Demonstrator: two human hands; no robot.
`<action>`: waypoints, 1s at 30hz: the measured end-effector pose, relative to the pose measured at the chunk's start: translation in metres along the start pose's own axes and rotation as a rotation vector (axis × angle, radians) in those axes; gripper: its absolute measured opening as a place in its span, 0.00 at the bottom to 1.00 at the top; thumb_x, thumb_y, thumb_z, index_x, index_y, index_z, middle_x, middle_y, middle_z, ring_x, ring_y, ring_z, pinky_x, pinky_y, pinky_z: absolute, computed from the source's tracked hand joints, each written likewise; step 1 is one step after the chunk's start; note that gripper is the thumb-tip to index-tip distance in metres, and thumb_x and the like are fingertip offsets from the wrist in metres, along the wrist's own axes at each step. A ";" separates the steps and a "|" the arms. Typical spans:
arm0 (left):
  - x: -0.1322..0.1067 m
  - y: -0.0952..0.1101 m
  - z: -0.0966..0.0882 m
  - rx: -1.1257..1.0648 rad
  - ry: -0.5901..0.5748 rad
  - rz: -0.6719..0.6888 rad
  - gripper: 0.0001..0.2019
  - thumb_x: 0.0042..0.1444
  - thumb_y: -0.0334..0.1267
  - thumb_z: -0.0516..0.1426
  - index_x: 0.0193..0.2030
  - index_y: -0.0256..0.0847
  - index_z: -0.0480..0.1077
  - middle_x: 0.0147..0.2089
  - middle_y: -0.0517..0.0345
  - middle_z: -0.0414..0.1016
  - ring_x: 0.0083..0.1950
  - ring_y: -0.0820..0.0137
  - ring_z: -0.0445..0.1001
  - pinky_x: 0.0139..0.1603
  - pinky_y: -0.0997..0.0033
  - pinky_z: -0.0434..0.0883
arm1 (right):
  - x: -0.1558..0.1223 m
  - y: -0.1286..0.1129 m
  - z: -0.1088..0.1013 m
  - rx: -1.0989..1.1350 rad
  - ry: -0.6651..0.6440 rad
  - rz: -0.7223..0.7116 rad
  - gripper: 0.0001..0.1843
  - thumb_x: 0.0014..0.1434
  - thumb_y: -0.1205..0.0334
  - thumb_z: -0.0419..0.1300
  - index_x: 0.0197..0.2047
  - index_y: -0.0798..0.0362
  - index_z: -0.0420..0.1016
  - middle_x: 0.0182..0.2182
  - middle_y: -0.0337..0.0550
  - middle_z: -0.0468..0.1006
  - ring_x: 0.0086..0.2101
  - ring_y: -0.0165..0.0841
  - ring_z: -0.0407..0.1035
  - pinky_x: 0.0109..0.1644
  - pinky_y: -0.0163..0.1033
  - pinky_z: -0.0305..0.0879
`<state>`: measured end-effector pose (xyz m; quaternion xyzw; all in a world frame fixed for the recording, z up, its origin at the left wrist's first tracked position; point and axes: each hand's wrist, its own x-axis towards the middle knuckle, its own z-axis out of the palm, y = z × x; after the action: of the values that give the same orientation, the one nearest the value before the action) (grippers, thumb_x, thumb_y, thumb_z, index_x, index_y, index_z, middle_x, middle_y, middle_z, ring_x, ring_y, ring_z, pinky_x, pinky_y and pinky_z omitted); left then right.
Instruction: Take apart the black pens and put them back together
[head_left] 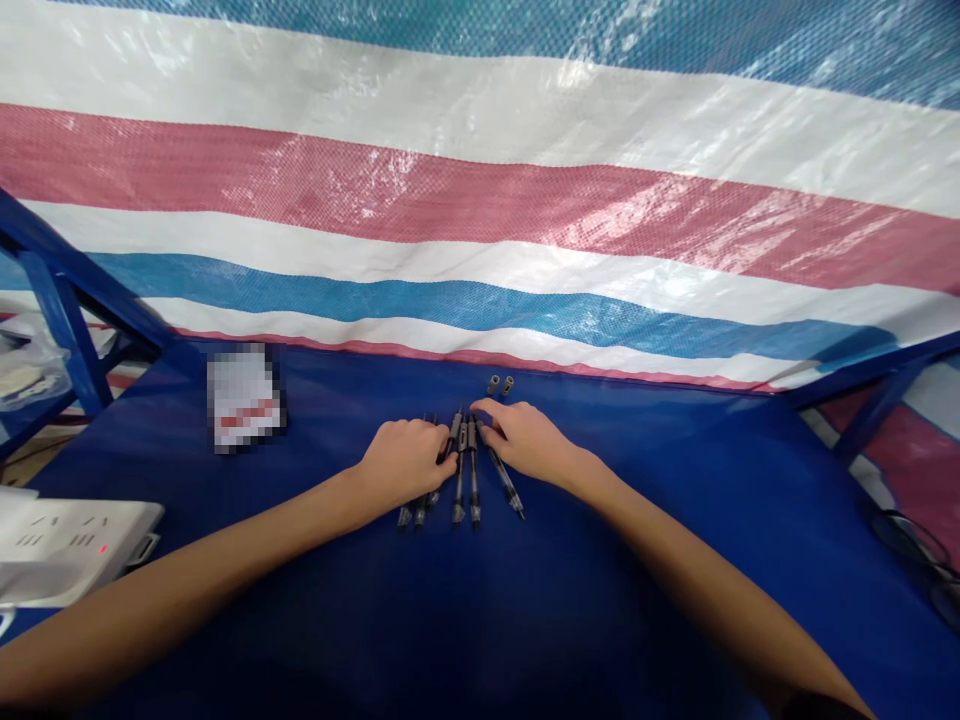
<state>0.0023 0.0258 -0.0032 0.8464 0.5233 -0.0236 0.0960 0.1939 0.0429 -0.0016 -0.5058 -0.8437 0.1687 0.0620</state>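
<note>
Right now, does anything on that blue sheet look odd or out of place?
Two small dark pen caps stand on end beyond the pens, apart from them, while the pens lie flat side by side.

Several slim dark pens [459, 470] are laid side by side in a loose fan on a blue tarpaulin [600, 560], and two short dark caps [500, 385] are placed close together just beyond them.
</note>
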 end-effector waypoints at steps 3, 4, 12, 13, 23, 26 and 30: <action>0.000 0.001 -0.001 -0.015 0.033 -0.028 0.13 0.56 0.45 0.50 0.28 0.40 0.68 0.28 0.55 0.75 0.30 0.64 0.73 0.26 0.71 0.56 | -0.002 0.000 0.000 0.046 0.143 0.007 0.18 0.63 0.64 0.51 0.55 0.53 0.67 0.39 0.48 0.75 0.39 0.38 0.70 0.42 0.40 0.63; 0.000 0.000 -0.002 -0.028 0.063 -0.026 0.12 0.55 0.44 0.51 0.28 0.40 0.68 0.27 0.56 0.74 0.30 0.65 0.72 0.26 0.72 0.55 | -0.003 0.000 0.000 0.065 0.207 -0.002 0.18 0.63 0.62 0.50 0.56 0.53 0.67 0.43 0.49 0.73 0.41 0.38 0.70 0.43 0.41 0.64; 0.001 -0.015 -0.013 -0.068 0.467 0.354 0.09 0.56 0.38 0.51 0.29 0.38 0.67 0.26 0.63 0.70 0.25 0.77 0.66 0.25 0.75 0.54 | -0.006 0.001 -0.007 0.396 0.282 -0.162 0.11 0.64 0.58 0.53 0.37 0.54 0.72 0.29 0.39 0.72 0.29 0.29 0.65 0.35 0.35 0.61; 0.002 -0.017 -0.014 -0.062 0.505 0.387 0.09 0.57 0.38 0.51 0.29 0.38 0.67 0.26 0.64 0.70 0.25 0.77 0.66 0.26 0.76 0.55 | -0.006 0.002 -0.007 0.459 0.282 -0.144 0.11 0.64 0.57 0.53 0.35 0.54 0.72 0.26 0.37 0.71 0.26 0.27 0.63 0.33 0.34 0.59; 0.016 -0.028 0.012 0.083 0.748 0.418 0.11 0.65 0.41 0.50 0.40 0.39 0.71 0.30 0.59 0.74 0.31 0.73 0.70 0.31 0.73 0.62 | -0.006 0.001 0.030 0.848 0.507 -0.013 0.17 0.62 0.52 0.56 0.26 0.54 0.67 0.21 0.35 0.63 0.23 0.26 0.57 0.29 0.34 0.54; 0.020 -0.034 0.021 0.116 0.810 0.454 0.10 0.64 0.41 0.52 0.40 0.39 0.72 0.29 0.59 0.73 0.30 0.73 0.69 0.31 0.73 0.63 | -0.006 0.000 0.034 0.791 0.546 -0.034 0.16 0.62 0.52 0.55 0.27 0.54 0.69 0.22 0.35 0.65 0.23 0.26 0.58 0.29 0.34 0.55; 0.026 -0.039 0.025 0.086 0.876 0.511 0.08 0.63 0.38 0.53 0.41 0.38 0.72 0.30 0.59 0.74 0.29 0.73 0.69 0.31 0.74 0.64 | -0.005 0.001 0.037 0.781 0.582 -0.080 0.13 0.61 0.53 0.57 0.32 0.54 0.70 0.26 0.37 0.69 0.25 0.27 0.61 0.31 0.34 0.58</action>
<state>-0.0193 0.0610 -0.0364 0.8810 0.2892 0.3363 -0.1645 0.1868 0.0307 -0.0359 -0.4380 -0.6839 0.3215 0.4869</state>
